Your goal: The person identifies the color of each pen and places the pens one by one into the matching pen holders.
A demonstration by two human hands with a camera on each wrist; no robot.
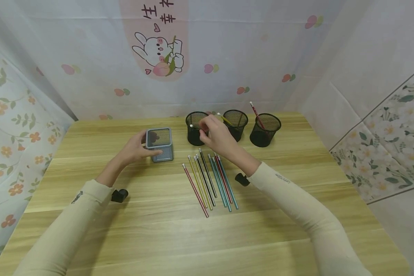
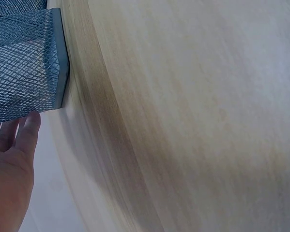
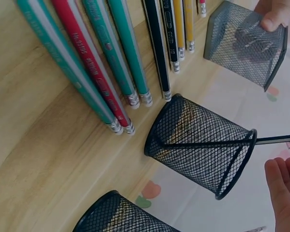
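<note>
My left hand (image 1: 136,148) grips a grey square mesh pen holder (image 1: 163,154), thumb across its front and fingers round its left side. In the left wrist view its mesh wall (image 2: 21,63) and flat base show beside the fingers. My right hand (image 1: 219,136) is over the leftmost black mesh cup (image 1: 194,138). A black pencil (image 3: 275,139) leans inside that cup, its white eraser end sticking out past the rim. The right fingers (image 3: 280,181) lie beside the pencil's upper part, with a gap showing between them.
A black mesh cup (image 1: 237,130) holds a yellow pencil (image 1: 224,119); the rightmost cup (image 1: 260,138) holds a red pencil (image 1: 256,113). Several red, yellow, black and teal pencils (image 1: 207,176) lie side by side on the wooden table (image 1: 179,241). A patterned cloth (image 1: 220,46) hangs behind.
</note>
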